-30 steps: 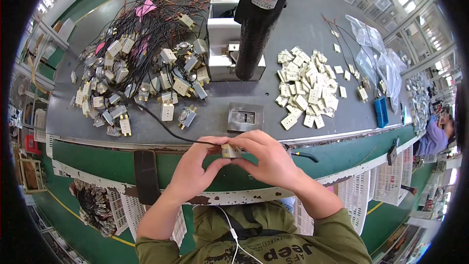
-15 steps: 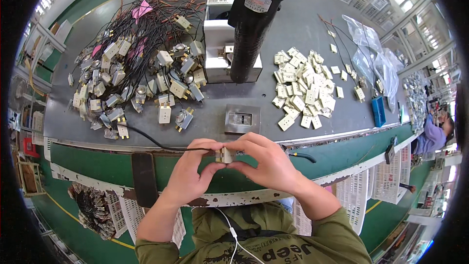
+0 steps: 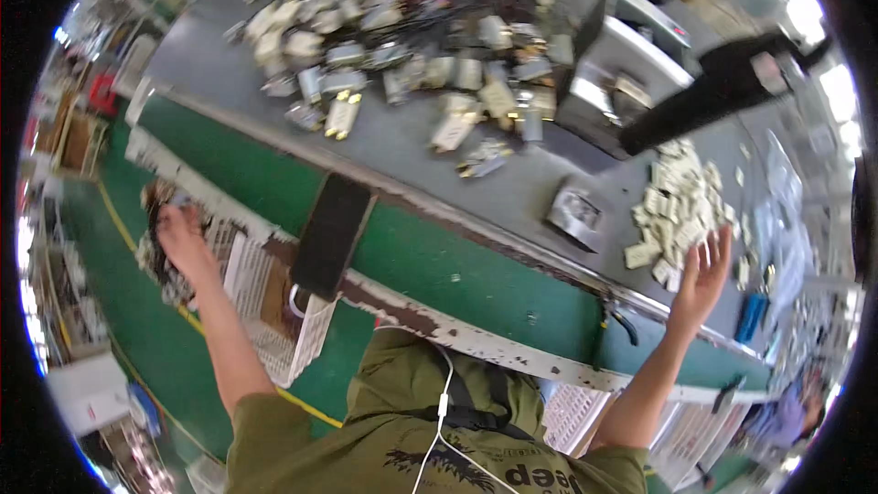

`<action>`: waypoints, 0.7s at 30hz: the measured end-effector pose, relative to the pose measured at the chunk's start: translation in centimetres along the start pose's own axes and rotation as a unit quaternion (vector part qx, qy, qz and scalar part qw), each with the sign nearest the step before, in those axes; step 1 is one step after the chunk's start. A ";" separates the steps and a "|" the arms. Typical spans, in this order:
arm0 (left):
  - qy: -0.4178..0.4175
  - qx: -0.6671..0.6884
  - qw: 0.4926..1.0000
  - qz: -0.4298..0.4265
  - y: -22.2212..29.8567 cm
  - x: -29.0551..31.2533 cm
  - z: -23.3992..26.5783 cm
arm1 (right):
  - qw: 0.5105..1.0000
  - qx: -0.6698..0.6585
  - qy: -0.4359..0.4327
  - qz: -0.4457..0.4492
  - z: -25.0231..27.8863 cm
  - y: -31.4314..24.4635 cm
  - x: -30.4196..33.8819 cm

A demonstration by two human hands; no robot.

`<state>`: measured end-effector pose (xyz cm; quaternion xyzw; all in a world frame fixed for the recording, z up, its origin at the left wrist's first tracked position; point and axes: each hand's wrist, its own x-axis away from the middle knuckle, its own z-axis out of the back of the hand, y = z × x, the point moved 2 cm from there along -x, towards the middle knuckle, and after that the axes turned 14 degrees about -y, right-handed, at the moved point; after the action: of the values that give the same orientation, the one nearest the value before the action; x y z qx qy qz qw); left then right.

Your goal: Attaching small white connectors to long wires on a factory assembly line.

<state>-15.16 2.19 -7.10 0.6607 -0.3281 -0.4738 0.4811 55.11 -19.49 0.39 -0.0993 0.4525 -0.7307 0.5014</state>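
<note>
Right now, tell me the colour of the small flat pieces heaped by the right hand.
The small flat pieces are pale cream, seen best in the head view.

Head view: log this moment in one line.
left hand: at dark bundle, grip unclear; right hand: open, by pale block pile; metal fixture: on table

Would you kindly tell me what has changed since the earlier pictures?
The left hand has swung left to the dark-and-pale bundle, its grip unclear; the right hand has moved right, open, to the pile of cream blocks. The cabled block is no longer between them; where it went is unclear. The view has turned; the dark slab and metal fixture stayed put.
</note>
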 end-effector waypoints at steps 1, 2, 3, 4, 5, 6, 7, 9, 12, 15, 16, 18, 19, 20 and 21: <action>0.066 -0.048 0.994 0.069 -3.0 1.8 3.9 | 0.999 -0.032 0.000 -0.007 -0.6 -0.2 0.4; 0.127 -0.020 0.981 0.142 -5.9 3.6 7.5 | 0.998 -0.060 -0.005 0.011 -1.1 -0.5 0.6; 0.142 0.079 0.968 0.193 -9.4 6.4 9.8 | 0.997 -0.075 -0.009 -0.004 -1.5 -0.7 0.8; 0.171 0.134 0.940 0.263 -12.2 9.8 11.8 | 0.996 -0.087 -0.014 -0.006 -1.8 -1.0 0.9; 0.144 0.127 0.918 0.346 -14.2 13.0 13.5 | 0.996 -0.081 -0.015 -0.026 -2.1 -1.1 1.1; 0.130 0.192 0.915 0.329 -16.2 15.9 14.0 | 0.996 -0.076 -0.017 -0.035 -2.2 -1.1 1.2; 0.176 0.236 0.890 0.348 -17.8 17.6 14.5 | 0.997 -0.070 -0.028 -0.032 -2.5 -1.1 1.2; 0.171 0.220 0.884 0.376 -19.6 20.2 14.5 | 0.997 -0.064 -0.037 -0.029 -2.8 -1.0 1.3; 0.166 0.208 0.861 0.434 -20.0 19.6 14.0 | 0.996 -0.066 -0.044 -0.040 -3.2 -1.0 1.5; 0.168 0.163 0.800 0.553 -18.3 15.3 12.7 | 0.995 -0.082 -0.053 -0.026 -3.6 -1.7 1.7; 0.183 0.112 0.787 0.578 -16.9 13.2 12.0 | 0.997 -0.063 -0.045 -0.024 -3.6 -2.1 1.8; 0.167 -0.013 0.925 0.342 -12.7 7.6 8.3 | 0.996 -0.057 -0.048 -0.047 -3.8 -2.9 2.1; 0.147 -0.100 0.955 0.238 -9.6 5.1 5.5 | 0.996 -0.066 -0.044 -0.028 -4.0 -3.3 2.2; 0.160 -0.190 0.954 0.166 -6.1 2.5 2.3 | 0.997 -0.066 -0.038 -0.030 -4.1 -3.7 2.3; 0.106 -0.223 0.968 0.051 -2.7 0.8 -2.0 | 0.995 -0.085 -0.041 -0.035 -4.3 -4.1 2.4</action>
<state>-13.10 2.98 -9.75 0.5658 -0.1944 -0.4372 0.6715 48.80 -18.74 0.30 -0.1875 0.4883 -0.7017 0.4838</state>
